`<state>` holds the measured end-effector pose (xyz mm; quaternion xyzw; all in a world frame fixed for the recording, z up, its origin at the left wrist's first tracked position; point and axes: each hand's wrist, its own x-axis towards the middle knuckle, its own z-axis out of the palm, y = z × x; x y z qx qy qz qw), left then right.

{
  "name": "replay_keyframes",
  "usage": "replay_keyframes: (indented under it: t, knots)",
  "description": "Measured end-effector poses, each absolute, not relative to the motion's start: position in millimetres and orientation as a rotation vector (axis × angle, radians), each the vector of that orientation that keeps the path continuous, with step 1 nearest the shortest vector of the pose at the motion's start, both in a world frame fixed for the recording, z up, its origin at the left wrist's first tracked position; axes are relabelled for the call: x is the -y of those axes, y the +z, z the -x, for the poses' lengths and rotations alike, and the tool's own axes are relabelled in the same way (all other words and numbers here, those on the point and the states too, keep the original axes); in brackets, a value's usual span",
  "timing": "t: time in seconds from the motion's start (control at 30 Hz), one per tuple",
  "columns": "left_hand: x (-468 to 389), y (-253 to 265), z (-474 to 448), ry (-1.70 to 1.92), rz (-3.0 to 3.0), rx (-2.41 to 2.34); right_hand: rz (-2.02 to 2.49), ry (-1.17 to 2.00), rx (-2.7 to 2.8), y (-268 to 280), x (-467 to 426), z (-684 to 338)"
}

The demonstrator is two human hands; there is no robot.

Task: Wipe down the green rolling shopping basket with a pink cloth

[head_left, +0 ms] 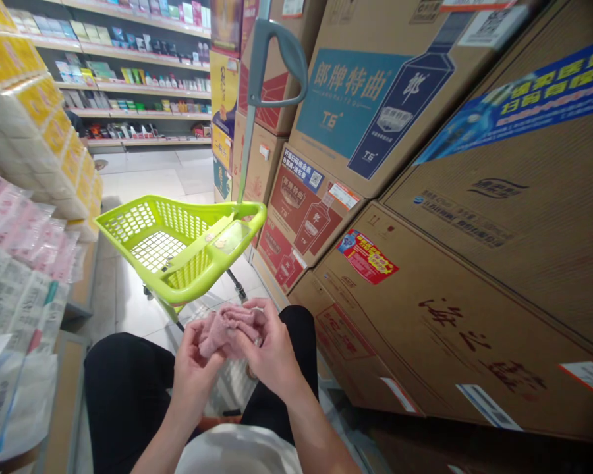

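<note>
A crumpled pink cloth (230, 326) is bunched between my two hands, above my lap. My left hand (197, 355) grips its left side, thumb on the near side. Around its right side close the fingers of my right hand (269, 342), with the thumb pressed near the cloth's middle. Parts of the fingers on both hands are hidden behind the fabric. Just beyond my hands stands a lime-green shopping basket cart (178, 286), its basket bare inside; neither hand touches it.
Tall stacks of cardboard boxes (454, 289) rise close on my right. At left stand packs of tissue paper (44, 112) and plastic-wrapped packs (24, 263) on a low stand. A grey handle (257, 72) rises above the cart. Stocked shelves (138, 72) line the back beyond a tiled aisle.
</note>
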<state>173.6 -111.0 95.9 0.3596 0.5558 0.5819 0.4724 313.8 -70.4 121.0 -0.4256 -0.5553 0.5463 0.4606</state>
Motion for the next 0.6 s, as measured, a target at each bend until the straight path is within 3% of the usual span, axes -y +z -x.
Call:
replay_keyframes:
  t: [0.1,0.17,0.33,0.5,0.6]
  knots:
    - [111.4,95.1,-158.0,1.352,-1.114,-1.379,1.080,1.021,1.588,124.1,66.7,-322.2]
    - [112.6,101.4,-147.3,1.171,-1.362,-1.289,0.934,0.984,1.787,126.8,60.3,-330.3]
    - [110.2,135.1,-133.8,0.816,-1.967,-1.161,0.269,1.484,2.008,117.8,51.0,-333.5]
    - [97.1,158.0,-123.4,1.041,-2.381,-1.373,0.529,2.097,1.366,105.3,55.8,-319.2]
    - [79.0,160.1,-113.9,1.213,-2.386,-1.655,0.802,1.980,1.105,109.1,39.9,-315.4]
